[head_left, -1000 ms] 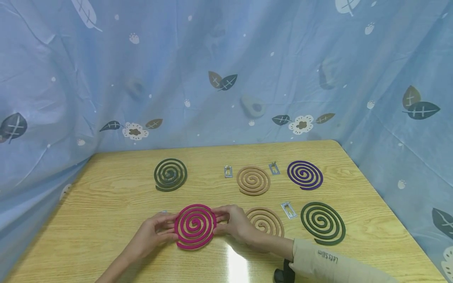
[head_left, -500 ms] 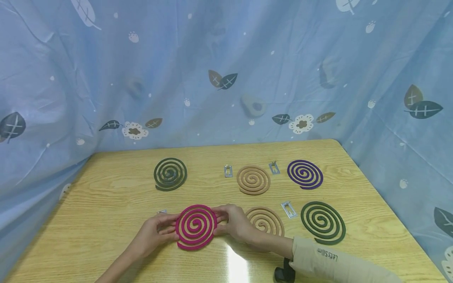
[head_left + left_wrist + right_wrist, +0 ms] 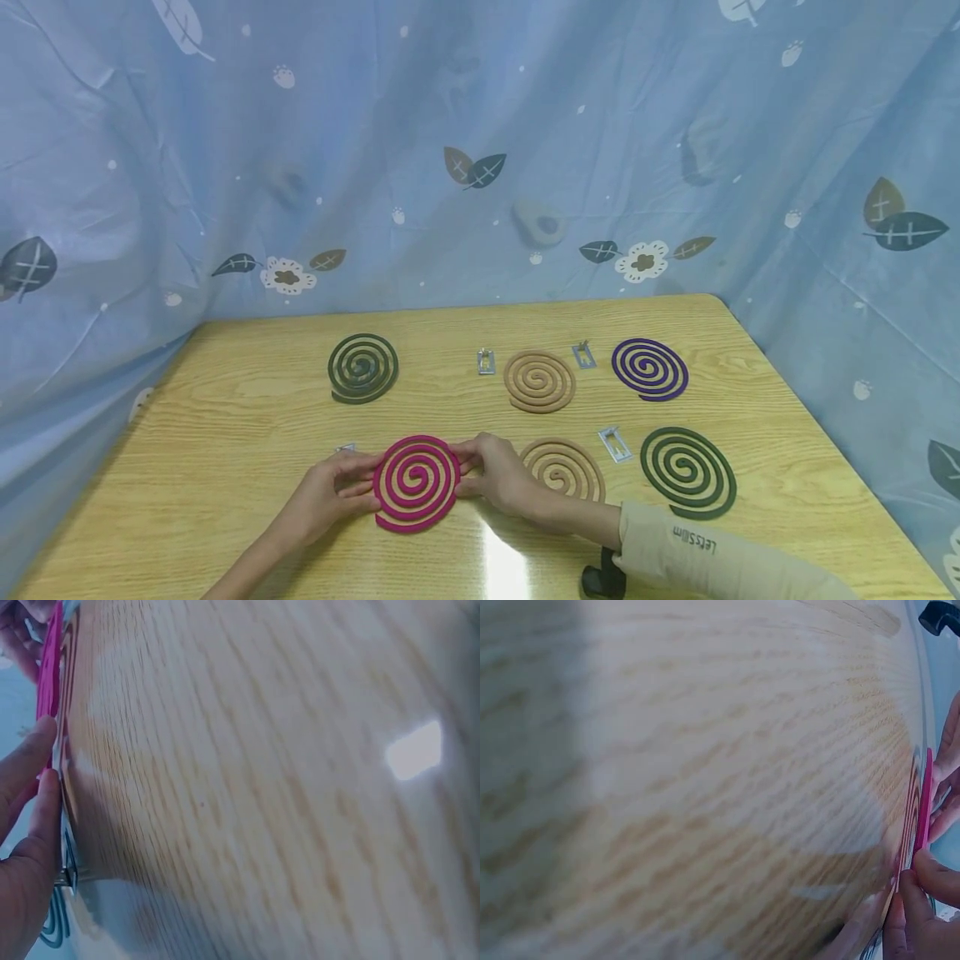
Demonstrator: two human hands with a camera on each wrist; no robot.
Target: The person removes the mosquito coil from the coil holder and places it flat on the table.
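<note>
In the head view a pink mosquito coil [image 3: 415, 477] lies between both hands near the front of the table. My left hand [image 3: 324, 493] pinches its left rim between thumb and fingers. Its right rim is pinched the same way by my right hand [image 3: 501, 479]. Both wrist views show the coil [image 3: 49, 667] edge-on, close over the tabletop [image 3: 705, 787], which mirrors it. A small metal coil stand [image 3: 346, 448] peeks out behind the left hand. The right hand and forearm partly cover a tan coil [image 3: 558, 477].
Along the back lie a dark green coil [image 3: 362, 367], a tan coil [image 3: 537, 380] and a purple coil [image 3: 647, 365]. Another green coil [image 3: 683, 467] is at front right. Metal stands [image 3: 486, 362] sit among them. A black object [image 3: 603, 579] shows below the right sleeve.
Both hands keep their grip on the pink coil, which has shifted very slightly to the right in view. The other coils and stands stay in place.
</note>
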